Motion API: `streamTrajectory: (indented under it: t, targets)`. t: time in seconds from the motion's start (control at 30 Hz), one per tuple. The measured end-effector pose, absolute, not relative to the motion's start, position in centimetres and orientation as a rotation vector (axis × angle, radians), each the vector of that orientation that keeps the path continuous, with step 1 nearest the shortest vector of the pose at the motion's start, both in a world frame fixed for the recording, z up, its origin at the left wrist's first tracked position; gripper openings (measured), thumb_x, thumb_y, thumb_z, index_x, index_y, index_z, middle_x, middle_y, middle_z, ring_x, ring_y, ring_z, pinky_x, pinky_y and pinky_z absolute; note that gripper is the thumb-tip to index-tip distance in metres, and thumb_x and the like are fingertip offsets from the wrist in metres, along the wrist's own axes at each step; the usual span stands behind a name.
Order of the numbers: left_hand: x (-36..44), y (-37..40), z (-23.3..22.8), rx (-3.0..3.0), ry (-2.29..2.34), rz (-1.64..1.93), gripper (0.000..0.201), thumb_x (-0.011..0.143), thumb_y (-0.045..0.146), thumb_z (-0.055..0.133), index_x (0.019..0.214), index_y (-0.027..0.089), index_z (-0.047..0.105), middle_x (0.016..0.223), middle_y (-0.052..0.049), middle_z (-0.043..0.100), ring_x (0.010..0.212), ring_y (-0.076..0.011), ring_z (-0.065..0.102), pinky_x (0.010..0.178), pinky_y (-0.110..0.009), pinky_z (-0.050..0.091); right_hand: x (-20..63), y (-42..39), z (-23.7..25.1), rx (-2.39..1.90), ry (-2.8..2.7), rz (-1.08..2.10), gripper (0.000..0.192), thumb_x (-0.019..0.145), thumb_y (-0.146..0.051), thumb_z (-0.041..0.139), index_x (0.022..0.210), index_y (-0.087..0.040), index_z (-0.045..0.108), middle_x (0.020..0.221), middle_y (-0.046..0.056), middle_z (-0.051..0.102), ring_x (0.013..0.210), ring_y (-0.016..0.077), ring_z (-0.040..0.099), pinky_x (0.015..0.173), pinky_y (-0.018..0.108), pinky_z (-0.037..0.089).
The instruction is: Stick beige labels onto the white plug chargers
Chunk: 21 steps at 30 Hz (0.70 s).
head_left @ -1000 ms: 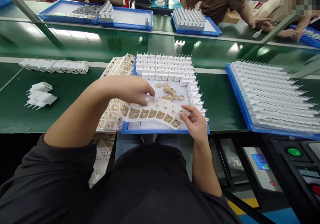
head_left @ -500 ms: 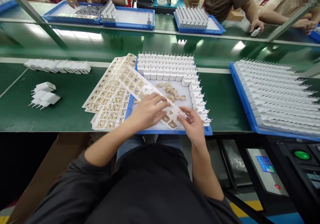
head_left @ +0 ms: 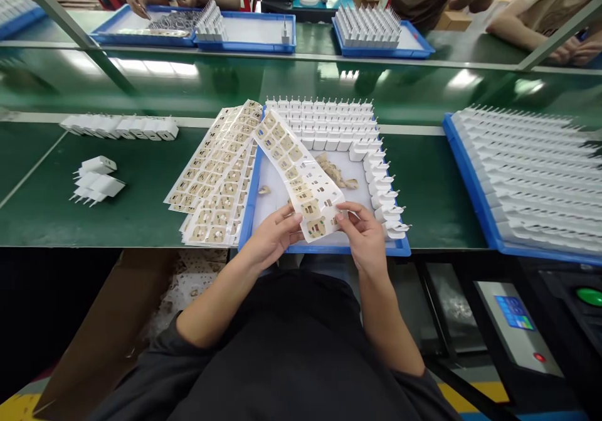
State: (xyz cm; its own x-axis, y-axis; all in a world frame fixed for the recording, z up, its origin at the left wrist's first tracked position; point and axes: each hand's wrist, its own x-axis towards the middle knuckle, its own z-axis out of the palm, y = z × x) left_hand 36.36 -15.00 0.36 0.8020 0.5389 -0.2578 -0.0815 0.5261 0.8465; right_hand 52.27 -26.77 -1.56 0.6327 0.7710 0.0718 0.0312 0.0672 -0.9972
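Observation:
Between my hands is a strip of stickers (head_left: 291, 169), white backing with tan square labels, tilted over a blue tray (head_left: 248, 214). My left hand (head_left: 273, 236) pinches its near left edge, and my right hand (head_left: 364, 233) grips the near right corner. Several labels along the right side are gone, leaving small dark cut-outs. Rows of white plug adapters (head_left: 324, 126) stand along the tray's far and right sides, prongs up. Crumpled tan scraps (head_left: 336, 171) lie on the tray floor, partly behind the strip. More sticker sheets (head_left: 216, 176) are fanned out against the tray's left side.
Loose white adapters (head_left: 98, 179) lie at left, with a row of adapters (head_left: 120, 127) behind them. A full tray of adapters (head_left: 531, 176) stands at right. Across the bench, co-workers handle parts beside blue trays (head_left: 256, 41). A box of discarded sheets (head_left: 188, 289) sits below the bench edge.
My left hand has moved from over the strip to its near left edge and now grips it. The strip has swung more upright. A co-worker's hand has lifted a white part.

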Motion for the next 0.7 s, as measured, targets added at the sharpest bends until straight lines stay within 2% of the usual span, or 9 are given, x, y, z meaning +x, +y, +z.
streamTrajectory:
  t: [0.07,0.17,0.23,0.3,0.47,0.7]
  targets:
    - [37.0,-15.6,0.1,0.856,0.584,0.422,0.056,0.07,0.045,0.088,0.115,0.018,0.068,0.111,-0.011,0.077,0.096,-0.0272,0.075,0.086,-0.04,0.061,52.0,-26.8,-1.4,-1.516,-0.876,0.482,0.015,0.092,-0.033,0.068,0.105,-0.026,0.073,0.112,0.006,0.066,0.099,0.0195,0.067,0.073,0.029,0.059]
    - [37.7,-16.2,-0.4,0.834,0.63,0.477,0.06,0.066,0.038,0.092,0.117,0.017,0.067,0.111,-0.011,0.078,0.098,-0.0286,0.075,0.09,-0.042,0.061,51.6,-27.1,-1.1,-1.638,-1.105,0.071,0.016,0.094,-0.025,0.064,0.106,-0.026,0.075,0.126,0.01,0.061,0.117,0.0254,0.063,0.088,0.039,0.059]
    - [37.9,-16.2,-0.7,0.854,0.622,0.511,0.062,0.066,0.038,0.092,0.119,0.017,0.066,0.109,-0.01,0.079,0.098,-0.0286,0.076,0.09,-0.042,0.061,51.3,-27.3,-0.8,-1.655,-1.242,-0.164,0.017,0.093,-0.02,0.066,0.107,-0.025,0.075,0.129,0.012,0.06,0.122,0.028,0.06,0.1,0.047,0.055]
    - [37.9,-16.1,-0.9,0.872,0.604,0.516,0.062,0.067,0.038,0.092,0.119,0.017,0.066,0.107,-0.01,0.079,0.097,-0.0284,0.076,0.09,-0.041,0.061,51.2,-27.4,-0.7,-1.665,-1.338,-0.286,0.018,0.091,-0.017,0.069,0.107,-0.024,0.075,0.129,0.012,0.061,0.122,0.03,0.059,0.103,0.05,0.053]
    - [38.0,-16.0,-1.0,0.861,0.592,0.499,0.064,0.068,0.036,0.091,0.122,0.017,0.064,0.108,-0.01,0.079,0.095,-0.0275,0.077,0.089,-0.04,0.061,51.3,-27.4,-0.6,-1.664,-1.447,-0.402,0.019,0.087,-0.014,0.074,0.103,-0.024,0.075,0.124,0.012,0.067,0.12,0.0309,0.059,0.102,0.051,0.053]
    - [38.1,-15.7,-0.4,0.806,0.617,0.445,0.064,0.063,0.029,0.093,0.118,0.014,0.064,0.1,-0.009,0.08,0.085,-0.0236,0.078,0.078,-0.031,0.06,51.0,-27.5,-0.8,-1.64,-1.446,-0.362,0.023,0.087,-0.013,0.074,0.107,-0.023,0.071,0.115,0.01,0.073,0.112,0.0284,0.064,0.098,0.048,0.054]
